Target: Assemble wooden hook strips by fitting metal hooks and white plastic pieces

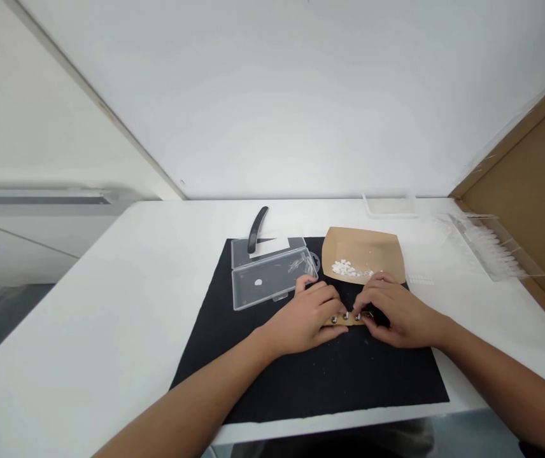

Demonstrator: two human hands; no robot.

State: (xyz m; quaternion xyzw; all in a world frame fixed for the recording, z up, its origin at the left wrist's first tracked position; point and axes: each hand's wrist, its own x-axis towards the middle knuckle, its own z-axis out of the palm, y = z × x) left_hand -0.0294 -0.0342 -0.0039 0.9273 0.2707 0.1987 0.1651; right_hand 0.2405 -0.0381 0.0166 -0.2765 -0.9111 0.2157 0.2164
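Observation:
A narrow tan strip (pixel 347 319) with several small shiny metal pieces on it lies on the black mat (pixel 320 381). My left hand (pixel 308 315) grips the strip's left end between thumb and fingers. At its right end, my right hand (pixel 394 312) is closed, thumb and fingertips pinched round the end beside the metal pieces. Just behind my hands stands a brown paper tray (pixel 368 248) with small white pieces (pixel 344 267) in it. An open clear plastic case (pixel 272 280) holds a white round piece and clear slivers, behind my left hand.
A dark curved file (pixel 258 229) lies over the case's lid. A clear shallow tray (pixel 389 207) is at the back. On the right, a clear holder (pixel 487 245) bears translucent pieces, beside a brown board (pixel 535 203). Small clear pieces (pixel 420 279) lie right of the paper tray.

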